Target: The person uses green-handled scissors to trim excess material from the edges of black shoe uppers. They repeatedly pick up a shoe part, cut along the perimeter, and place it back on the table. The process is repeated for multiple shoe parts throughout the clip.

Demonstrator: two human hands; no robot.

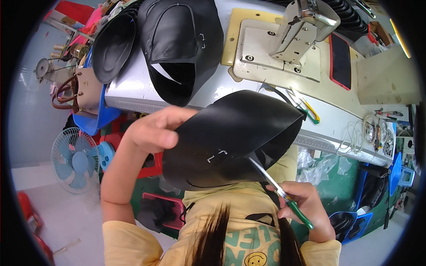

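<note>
In front of the table (124, 94), the left hand (155, 131) meets a black piece (230, 133), fingertips hidden, grip unclear; the right hand (301, 199) curls around scissors (280, 193), blades at the piece's opening. Taut material likely helps clean snipping.

Smooth leather-like piece (222, 135), shiny metal blades (265, 174)

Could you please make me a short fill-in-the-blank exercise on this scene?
1. The left hand grips the ____ side of the black piece.
2. The right hand holds a slim metal tool with a ____ handle.
3. The fan has light ____ blades.
4. The dark rectangular device near the machine has a ____ edge.

Missing words: left; green; blue; red.
</note>
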